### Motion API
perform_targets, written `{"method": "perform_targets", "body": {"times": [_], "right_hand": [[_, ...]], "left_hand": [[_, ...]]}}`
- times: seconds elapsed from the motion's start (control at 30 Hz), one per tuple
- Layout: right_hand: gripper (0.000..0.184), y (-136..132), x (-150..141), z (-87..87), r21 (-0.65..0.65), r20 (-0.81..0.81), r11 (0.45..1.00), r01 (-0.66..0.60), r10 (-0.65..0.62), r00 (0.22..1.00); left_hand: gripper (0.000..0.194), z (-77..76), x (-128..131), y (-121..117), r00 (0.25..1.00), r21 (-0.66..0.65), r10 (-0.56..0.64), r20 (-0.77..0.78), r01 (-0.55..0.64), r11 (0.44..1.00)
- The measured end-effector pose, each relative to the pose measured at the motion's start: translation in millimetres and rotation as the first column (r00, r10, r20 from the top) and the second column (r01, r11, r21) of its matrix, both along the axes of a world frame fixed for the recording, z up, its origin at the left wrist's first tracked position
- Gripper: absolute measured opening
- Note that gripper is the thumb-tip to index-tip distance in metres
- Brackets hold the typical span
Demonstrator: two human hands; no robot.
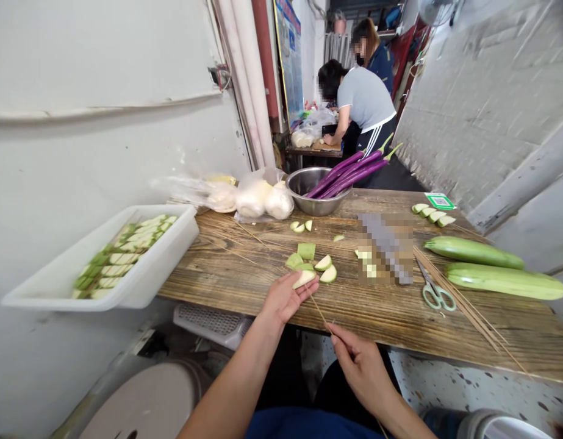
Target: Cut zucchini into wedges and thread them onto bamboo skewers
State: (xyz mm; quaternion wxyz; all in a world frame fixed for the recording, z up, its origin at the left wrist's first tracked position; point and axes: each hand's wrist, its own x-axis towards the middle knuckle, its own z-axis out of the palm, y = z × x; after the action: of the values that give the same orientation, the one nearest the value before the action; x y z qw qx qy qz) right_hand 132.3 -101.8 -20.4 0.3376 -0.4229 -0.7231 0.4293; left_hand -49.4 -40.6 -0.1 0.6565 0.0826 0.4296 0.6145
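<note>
The left hand (283, 299) grips a squash slice (303, 280) over the counter (235, 286), seemingly steadying it for the stick (316, 308) pinched in the right hand (361, 361). Loose slices (328, 274) lie nearby, apparently for easy reach.

Steel bowl (318, 205): long purple eggplants (349, 175), stems jutting past the rim
Clear plastic bag (263, 198): round white contents, just beside the bowl
QR-code card (440, 201): green and white
Background: person in grey T-shirt (367, 100) bending, another person in dark blue (382, 66) behind
</note>
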Motion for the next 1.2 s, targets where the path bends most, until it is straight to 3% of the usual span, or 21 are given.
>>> {"method": "perform_targets", "body": {"times": [1.2], "right_hand": [[0.032,-2,0,4.7,0.005,-0.016,1.000,0.012,-0.012,1.000]], "left_hand": [[0.010,7.8,12,-4,0.993,0.033,-0.026,-0.118,0.030,0.999]]}}
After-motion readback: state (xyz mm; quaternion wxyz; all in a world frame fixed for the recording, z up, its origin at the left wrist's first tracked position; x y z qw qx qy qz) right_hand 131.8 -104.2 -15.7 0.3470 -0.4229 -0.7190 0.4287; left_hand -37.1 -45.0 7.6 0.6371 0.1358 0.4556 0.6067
